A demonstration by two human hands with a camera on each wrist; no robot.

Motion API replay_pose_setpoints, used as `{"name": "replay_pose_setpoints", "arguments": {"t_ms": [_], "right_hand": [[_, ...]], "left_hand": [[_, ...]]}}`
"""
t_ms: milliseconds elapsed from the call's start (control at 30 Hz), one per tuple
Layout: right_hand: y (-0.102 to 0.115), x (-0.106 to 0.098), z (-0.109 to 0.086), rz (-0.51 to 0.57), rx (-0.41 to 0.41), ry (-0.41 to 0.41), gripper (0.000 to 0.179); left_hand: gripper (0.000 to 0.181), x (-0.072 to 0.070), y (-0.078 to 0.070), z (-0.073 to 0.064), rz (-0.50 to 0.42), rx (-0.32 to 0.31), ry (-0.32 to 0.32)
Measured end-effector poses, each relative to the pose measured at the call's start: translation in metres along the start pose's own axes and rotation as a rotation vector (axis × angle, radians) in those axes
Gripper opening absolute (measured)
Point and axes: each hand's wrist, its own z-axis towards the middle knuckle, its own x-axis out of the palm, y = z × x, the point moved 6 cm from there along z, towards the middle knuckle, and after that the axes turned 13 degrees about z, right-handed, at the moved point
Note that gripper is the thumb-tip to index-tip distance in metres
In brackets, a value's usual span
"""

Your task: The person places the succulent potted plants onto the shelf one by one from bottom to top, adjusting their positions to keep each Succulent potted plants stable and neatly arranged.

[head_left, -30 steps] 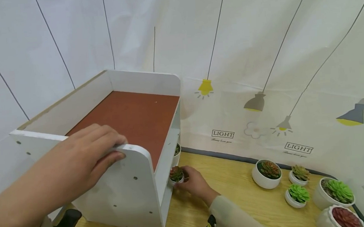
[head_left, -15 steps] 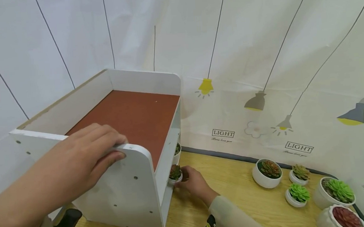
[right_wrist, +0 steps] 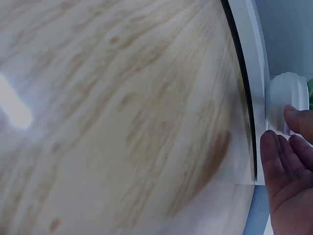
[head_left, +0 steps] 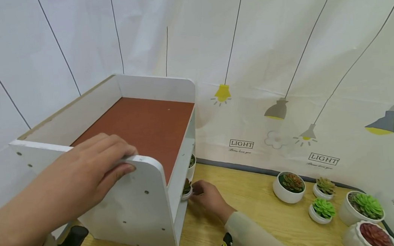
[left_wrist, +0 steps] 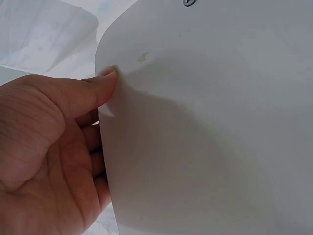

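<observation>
A white shelf unit (head_left: 131, 213) with a brown top board (head_left: 139, 122) stands on the left of the table. My left hand (head_left: 91, 169) grips the top edge of its near side panel (left_wrist: 195, 127), the thumb flat on the outer face and the fingers over the edge. At the unit's open front, my right hand (head_left: 211, 199) pinches a small white pot (right_wrist: 286, 95) with a reddish-green succulent (head_left: 187, 186). The pot is partly inside a compartment, its base at the shelf board. The unit's front edge hides part of the plant in the head view.
Another white potted plant (head_left: 191, 170) sits farther back in the unit's front. On the right of the wooden table (head_left: 242, 199) are several potted succulents, among them a bright green one (head_left: 323, 208) and a dark red one (head_left: 375, 234). A wall sheet with printed lamps (head_left: 277, 108) hangs behind.
My right hand has moved the potted succulent leftward, deeper into the compartment, so less of it shows. The left hand keeps its place on the panel.
</observation>
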Motion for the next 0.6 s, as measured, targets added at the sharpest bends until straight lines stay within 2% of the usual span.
{"name": "replay_pose_setpoints", "arguments": {"t_ms": [267,600], "right_hand": [[0.0033,0.006,-0.0002,-0.026,-0.003,0.006,0.02],[0.0048,0.009,-0.0021,-0.057,-0.016,0.011,0.018]], "left_hand": [[0.016,0.0002,-0.0001,0.0,0.001,-0.002,0.005],[0.021,-0.0001,0.0001,0.0001,0.004,-0.003,0.015]]}}
